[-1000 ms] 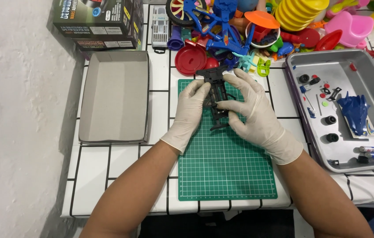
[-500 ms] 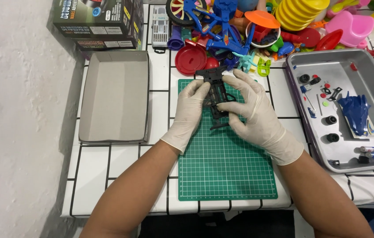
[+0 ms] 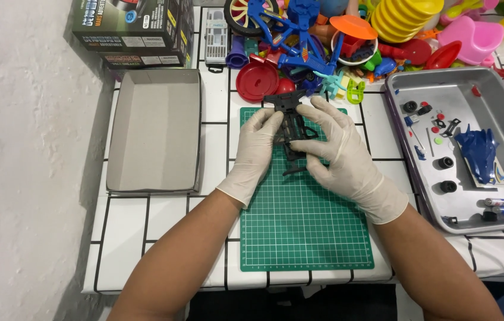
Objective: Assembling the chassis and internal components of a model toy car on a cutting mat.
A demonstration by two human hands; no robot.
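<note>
Change: hardly any, both gloved hands stay put on the black plastic toy-car chassis.
Left hand: fingers clamped on its left edge.
Right hand: pinching its right side.
Chassis: above the green gridded cutting mat.

Two hands in view, both gloved. Left hand: thin, off-white disposable glove, close-fitting, faint creases across the back and at the knuckles. Cuff ends at the wrist in a slightly rolled, uneven edge. Right hand: same kind of glove, same off-white tone, a bit more wrinkled along the fingers; cuff sits a little further up the wrist and flares loosely there. Glove material semi-matte, with soft highlights on the fingers. Forearms bare from cuff to the lower edge of view; no sleeves, no watch, no bands or rings visible. No markings on either glove.
</note>
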